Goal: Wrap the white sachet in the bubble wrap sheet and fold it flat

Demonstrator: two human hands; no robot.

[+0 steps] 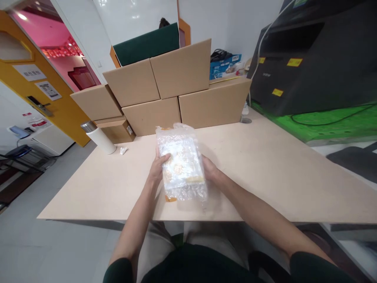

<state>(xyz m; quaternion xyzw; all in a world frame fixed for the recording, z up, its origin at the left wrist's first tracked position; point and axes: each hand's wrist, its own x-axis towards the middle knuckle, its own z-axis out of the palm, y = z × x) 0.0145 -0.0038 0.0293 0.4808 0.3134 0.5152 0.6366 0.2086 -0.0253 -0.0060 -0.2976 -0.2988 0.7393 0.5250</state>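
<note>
Between my two hands is a flat rectangular package in clear bubble wrap [182,163], held above the front middle of the wooden table [250,169]. Pale contents with orange patches show through the wrap, but I cannot make out what they are. My left hand [159,167] grips its left edge, with the thumb on the front face. At the right edge is my right hand [209,168], its fingers mostly hidden behind the package. Loose crinkled wrap sticks out at the top and bottom ends.
Stacked cardboard boxes [151,118] line the table's back, with a dark green box [147,45] on top. A white cylinder with a grey cap [101,139] and a crumpled white scrap [123,150] are at the left. A black printer [303,59] stands on a green surface at the right.
</note>
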